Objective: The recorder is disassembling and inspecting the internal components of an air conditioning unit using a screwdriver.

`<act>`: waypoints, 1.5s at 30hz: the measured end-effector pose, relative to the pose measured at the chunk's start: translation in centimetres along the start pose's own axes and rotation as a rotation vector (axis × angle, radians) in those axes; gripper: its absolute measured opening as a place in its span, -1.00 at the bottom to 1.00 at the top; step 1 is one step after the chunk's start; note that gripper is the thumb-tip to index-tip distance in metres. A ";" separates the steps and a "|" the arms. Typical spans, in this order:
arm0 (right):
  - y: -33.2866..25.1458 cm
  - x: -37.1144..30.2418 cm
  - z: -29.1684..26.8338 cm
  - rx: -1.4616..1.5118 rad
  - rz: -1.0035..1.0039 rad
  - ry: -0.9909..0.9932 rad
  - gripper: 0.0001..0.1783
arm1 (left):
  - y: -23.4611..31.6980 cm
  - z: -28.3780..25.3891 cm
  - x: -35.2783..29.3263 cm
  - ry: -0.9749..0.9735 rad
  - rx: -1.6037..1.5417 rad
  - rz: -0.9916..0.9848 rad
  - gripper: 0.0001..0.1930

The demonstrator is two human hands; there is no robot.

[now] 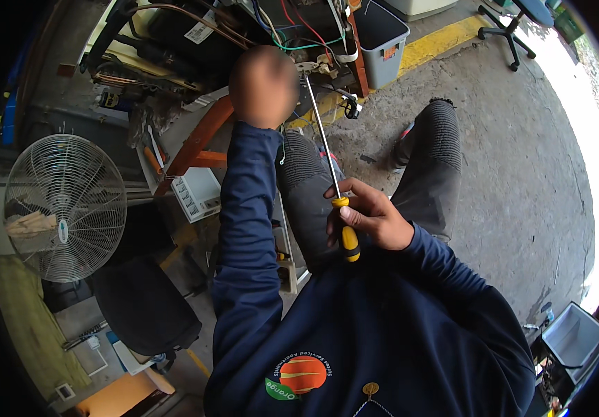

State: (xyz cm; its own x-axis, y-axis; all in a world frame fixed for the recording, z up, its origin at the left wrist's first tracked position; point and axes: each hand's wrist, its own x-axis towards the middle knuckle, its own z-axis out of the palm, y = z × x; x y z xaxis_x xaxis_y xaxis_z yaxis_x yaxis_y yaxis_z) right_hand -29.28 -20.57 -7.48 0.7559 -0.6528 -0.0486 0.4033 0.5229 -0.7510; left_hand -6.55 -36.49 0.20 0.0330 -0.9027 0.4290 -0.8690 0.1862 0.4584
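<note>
My right hand (pixel 376 217) is closed around a long screwdriver with a yellow and black handle (pixel 349 243). Its thin metal shaft (pixel 323 135) slants up and away, and the tip reaches the lower edge of an appliance with exposed wiring (pixel 299 31). Further forward, my left hand (pixel 264 87) is at the same appliance, beside copper pipes and a dark compressor-like body (pixel 181 35). A blurred patch covers that hand, so its fingers are hidden. Red, green and blue wires run just beyond it.
An orange metal stand (pixel 198 139) supports the appliance. A wire-caged fan (pixel 65 208) stands at the left, near a black backpack (pixel 143 306). A grey bin (pixel 383 45) is beyond the appliance, a wheeled chair (pixel 514 31) at far right. My knees are close below the work.
</note>
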 end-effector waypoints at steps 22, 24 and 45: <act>-0.7 1.5 6.0 0.252 -0.045 0.292 -0.75 | 0.5 -0.4 0.3 -0.024 0.042 0.058 -0.84; -0.9 1.7 6.9 0.185 -0.096 0.385 -0.73 | 0.6 -0.3 0.3 -0.017 0.040 0.062 -0.84; -0.9 1.6 6.8 0.945 0.055 0.188 -0.64 | 0.1 0.3 0.1 0.018 0.020 0.071 -0.85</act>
State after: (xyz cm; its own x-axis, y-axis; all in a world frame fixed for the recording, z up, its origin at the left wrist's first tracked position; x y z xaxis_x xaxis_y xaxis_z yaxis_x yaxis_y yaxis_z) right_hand -24.92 -18.34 -2.44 0.7246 -0.6483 -0.2339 0.6802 0.7273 0.0916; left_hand -6.77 -36.66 0.06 -0.0203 -0.8802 0.4741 -0.8792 0.2415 0.4108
